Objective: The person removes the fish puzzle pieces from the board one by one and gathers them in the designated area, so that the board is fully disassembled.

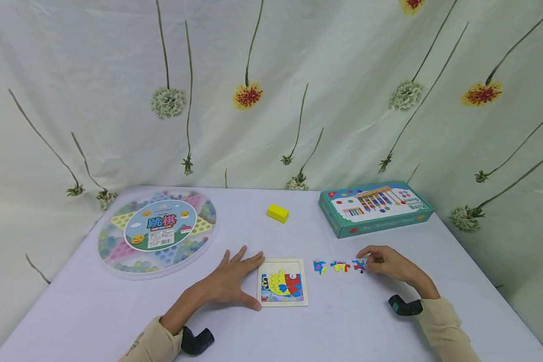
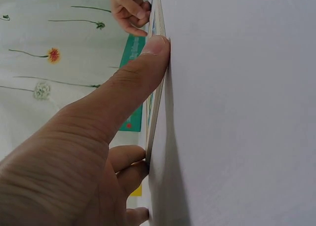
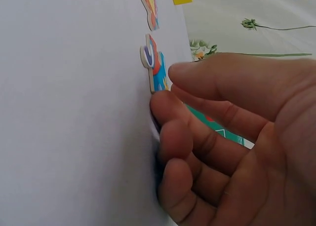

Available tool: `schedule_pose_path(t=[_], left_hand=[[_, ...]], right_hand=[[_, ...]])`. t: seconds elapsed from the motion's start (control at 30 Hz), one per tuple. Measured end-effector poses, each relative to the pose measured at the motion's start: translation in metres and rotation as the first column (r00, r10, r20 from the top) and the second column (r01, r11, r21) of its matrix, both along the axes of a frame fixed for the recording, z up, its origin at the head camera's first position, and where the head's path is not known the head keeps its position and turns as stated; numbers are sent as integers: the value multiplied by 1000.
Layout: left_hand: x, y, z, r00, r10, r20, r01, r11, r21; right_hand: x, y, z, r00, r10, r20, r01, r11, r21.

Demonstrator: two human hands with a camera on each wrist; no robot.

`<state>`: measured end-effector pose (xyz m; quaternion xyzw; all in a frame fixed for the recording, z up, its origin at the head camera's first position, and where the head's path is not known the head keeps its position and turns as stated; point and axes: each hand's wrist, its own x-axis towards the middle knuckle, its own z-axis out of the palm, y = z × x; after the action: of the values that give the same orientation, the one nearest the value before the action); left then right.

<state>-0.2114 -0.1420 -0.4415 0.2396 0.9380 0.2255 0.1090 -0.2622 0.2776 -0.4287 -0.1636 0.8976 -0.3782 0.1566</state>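
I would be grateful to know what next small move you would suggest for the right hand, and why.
Probably a light pinch on the rightmost loose piece: the right hand's fingertips are right beside it, the left hand rests against the left edge of the puzzle board, and that board's upper strip looks bare.

Wht hanging cloth (image 1: 353,45) w/ long-stemmed flower print (image 1: 248,96) – in bkgd, wht-covered tbl (image 1: 335,332), soft light
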Motion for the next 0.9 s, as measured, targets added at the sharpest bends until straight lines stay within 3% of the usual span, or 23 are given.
schedule_pose_path(t=[0.27, 0.53, 0.9], left_hand=[[0, 0, 0, 1000, 0, -4, 0, 1000, -1], [0, 0, 0, 1000, 0, -2, 0, 1000, -1], [1, 0, 1, 1000, 2, 5, -2, 1000, 6]], right_hand=[[0, -5, 2, 999, -24, -35, 25, 1000, 6], [-2, -23, 9, 982, 1, -187, 6, 999, 35], [1, -67, 11, 964, 78, -254, -102, 991, -86]])
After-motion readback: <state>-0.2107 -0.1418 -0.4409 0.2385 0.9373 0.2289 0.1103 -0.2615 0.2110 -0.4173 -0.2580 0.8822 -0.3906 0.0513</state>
